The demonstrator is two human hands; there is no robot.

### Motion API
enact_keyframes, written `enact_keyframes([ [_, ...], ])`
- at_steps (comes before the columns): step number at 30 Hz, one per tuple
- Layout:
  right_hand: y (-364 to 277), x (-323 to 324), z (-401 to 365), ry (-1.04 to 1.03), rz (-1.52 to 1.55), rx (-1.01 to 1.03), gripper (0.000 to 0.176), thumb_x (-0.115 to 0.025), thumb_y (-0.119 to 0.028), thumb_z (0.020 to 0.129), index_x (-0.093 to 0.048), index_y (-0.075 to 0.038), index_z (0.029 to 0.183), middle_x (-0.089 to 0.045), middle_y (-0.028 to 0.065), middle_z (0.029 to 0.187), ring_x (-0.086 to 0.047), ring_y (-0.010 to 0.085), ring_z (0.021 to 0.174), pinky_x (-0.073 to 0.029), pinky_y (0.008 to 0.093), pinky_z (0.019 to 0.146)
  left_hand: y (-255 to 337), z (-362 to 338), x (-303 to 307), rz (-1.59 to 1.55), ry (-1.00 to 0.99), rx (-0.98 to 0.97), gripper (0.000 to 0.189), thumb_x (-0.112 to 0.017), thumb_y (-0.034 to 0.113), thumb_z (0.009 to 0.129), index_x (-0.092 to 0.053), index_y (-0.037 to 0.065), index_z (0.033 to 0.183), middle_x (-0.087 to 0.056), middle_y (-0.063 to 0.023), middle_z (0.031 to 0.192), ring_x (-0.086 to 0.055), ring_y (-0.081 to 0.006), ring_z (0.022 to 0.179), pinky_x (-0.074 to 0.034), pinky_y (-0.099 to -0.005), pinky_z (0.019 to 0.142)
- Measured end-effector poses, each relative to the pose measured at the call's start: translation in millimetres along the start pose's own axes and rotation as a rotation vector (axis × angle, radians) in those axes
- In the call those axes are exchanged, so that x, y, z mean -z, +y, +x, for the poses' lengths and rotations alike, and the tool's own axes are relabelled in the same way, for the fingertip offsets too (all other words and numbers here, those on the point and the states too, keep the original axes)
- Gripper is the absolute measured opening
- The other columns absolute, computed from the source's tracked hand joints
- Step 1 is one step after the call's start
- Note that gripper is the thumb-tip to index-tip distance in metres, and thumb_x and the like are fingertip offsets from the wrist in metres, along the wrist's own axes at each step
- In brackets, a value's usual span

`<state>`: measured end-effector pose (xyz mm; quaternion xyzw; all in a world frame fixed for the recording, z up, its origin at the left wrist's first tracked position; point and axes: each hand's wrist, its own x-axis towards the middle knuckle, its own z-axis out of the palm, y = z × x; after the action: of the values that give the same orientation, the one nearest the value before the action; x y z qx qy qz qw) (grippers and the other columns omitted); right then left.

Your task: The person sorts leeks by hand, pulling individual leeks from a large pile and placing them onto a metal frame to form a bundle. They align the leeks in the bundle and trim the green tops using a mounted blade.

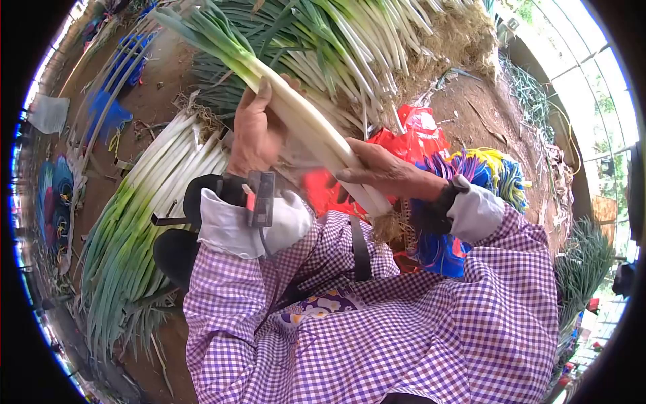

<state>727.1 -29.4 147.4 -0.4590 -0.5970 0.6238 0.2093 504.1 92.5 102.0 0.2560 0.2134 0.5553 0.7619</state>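
A bunch of thick green onions lies slantwise across both hands, leaves at the upper left, roots at the lower right. My left hand is closed around the stalks just below the leaves, thumb on top; some of its fingers are hidden behind them and slightly blurred. Nearer the root end, my right hand grips the white stems from the right. Below the roots are my lap and a red plastic bag. A bundle of blue, purple and yellow ties lies beside my right wrist.
A large heap of green onions lies ahead on the bare soil. Another pile of green onions is on my left, next to dark metal bars. Blue plastic lies at the far left.
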Motion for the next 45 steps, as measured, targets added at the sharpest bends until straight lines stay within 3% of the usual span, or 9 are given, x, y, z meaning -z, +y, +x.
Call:
enact_keyframes([
  [2, -7, -4, 5, 0.011, 0.063, -0.001, 0.047, -0.069, -0.03, 0.099, -0.053, 0.001, 0.131, -0.069, 0.0142, 0.111, -0.066, 0.0198, 0.1, -0.054, 0.0393, 0.088, 7, -6, -9, -0.025, 0.093, -0.034, 0.037, -0.061, 0.028, 0.105, -0.055, 0.001, 0.13, -0.067, -0.0132, 0.119, -0.065, -0.0281, 0.114, -0.05, -0.0495, 0.109],
  [5, -10, -13, 15, 0.089, -0.312, -0.027, 0.045, -0.071, -0.027, 0.097, -0.054, 0.0, 0.13, -0.068, 0.0174, 0.107, -0.066, 0.0228, 0.097, -0.052, 0.0408, 0.087, 14, -11, 2, -0.042, -0.017, -0.063, 0.034, -0.059, 0.025, 0.106, -0.054, 0.003, 0.13, -0.063, -0.0101, 0.119, -0.063, -0.0249, 0.112, -0.048, -0.0505, 0.114],
  [9, -4, -24, 17, 0.136, -0.262, 0.05, 0.045, -0.075, -0.023, 0.093, -0.054, 0.0, 0.126, -0.067, 0.0212, 0.105, -0.066, 0.0274, 0.097, -0.051, 0.0431, 0.087, 17, -20, 15, -0.085, -0.004, -0.089, 0.037, -0.059, 0.026, 0.106, -0.052, 0.003, 0.133, -0.062, -0.0097, 0.116, -0.063, -0.0249, 0.113, -0.046, -0.0533, 0.117],
  [18, 7, -23, 35, 0.116, -0.32, 0.232, 0.036, -0.069, -0.019, 0.1, -0.049, -0.002, 0.124, -0.067, 0.0205, 0.089, -0.07, 0.0333, 0.081, -0.052, 0.0447, 0.069, 58, -34, 32, -0.073, -0.092, -0.112, 0.045, -0.068, 0.033, 0.102, -0.053, 0.004, 0.134, -0.062, -0.0075, 0.114, -0.06, -0.0251, 0.114, -0.043, -0.0557, 0.119],
  [23, -9, -20, 58, 0.117, -0.571, 0.398, 0.042, -0.074, -0.014, 0.094, -0.049, -0.001, 0.125, -0.069, 0.0274, 0.101, -0.066, 0.0498, 0.097, -0.053, 0.0509, 0.075, 121, -39, 53, -0.034, -0.04, -0.269, 0.043, -0.07, 0.035, 0.1, -0.058, 0.005, 0.129, -0.065, -0.0083, 0.116, -0.061, -0.0246, 0.115, -0.043, -0.0544, 0.118],
  [26, -23, -19, 82, 0.07, -0.641, 0.406, 0.047, -0.076, -0.015, 0.091, -0.05, -0.001, 0.127, -0.069, 0.0274, 0.103, -0.067, 0.0489, 0.098, -0.053, 0.0514, 0.076, 176, -42, 86, -0.036, -0.021, -0.387, 0.043, -0.068, 0.035, 0.101, -0.059, 0.005, 0.13, -0.067, -0.0108, 0.12, -0.062, -0.0258, 0.118, -0.043, -0.0533, 0.118],
  [36, -137, -52, 264, -0.023, -0.879, 0.839, 0.042, -0.072, -0.018, 0.092, -0.054, -0.005, 0.127, -0.071, 0.0235, 0.096, -0.069, 0.0459, 0.089, -0.053, 0.0532, 0.075, 374, -125, 173, -0.03, 0.128, -0.744, 0.057, -0.072, 0.032, 0.098, -0.053, 0.007, 0.145, -0.06, -0.0177, 0.144, -0.059, -0.0325, 0.131, -0.048, -0.056, 0.113],
  [42, -191, -120, 399, -0.226, -0.927, 0.891, 0.04, -0.07, -0.018, 0.094, -0.056, -0.005, 0.129, -0.071, 0.0213, 0.097, -0.068, 0.0441, 0.093, -0.051, 0.0502, 0.078, 459, -203, 243, -0.094, 0.297, -0.96, 0.05, -0.075, 0.029, 0.096, -0.06, 0.007, 0.138, -0.062, -0.014, 0.142, -0.06, -0.0365, 0.128, -0.051, -0.0572, 0.108],
  [45, -177, -155, 464, -0.302, -0.928, 0.827, 0.033, -0.07, -0.016, 0.094, -0.058, -0.008, 0.123, -0.072, 0.0194, 0.098, -0.069, 0.0441, 0.094, -0.052, 0.0504, 0.077, 467, -227, 315, -0.079, 0.563, -0.993, 0.053, -0.078, 0.034, 0.093, -0.062, 0.011, 0.137, -0.065, -0.01, 0.137, -0.061, -0.0351, 0.126, -0.049, -0.0603, 0.108],
])
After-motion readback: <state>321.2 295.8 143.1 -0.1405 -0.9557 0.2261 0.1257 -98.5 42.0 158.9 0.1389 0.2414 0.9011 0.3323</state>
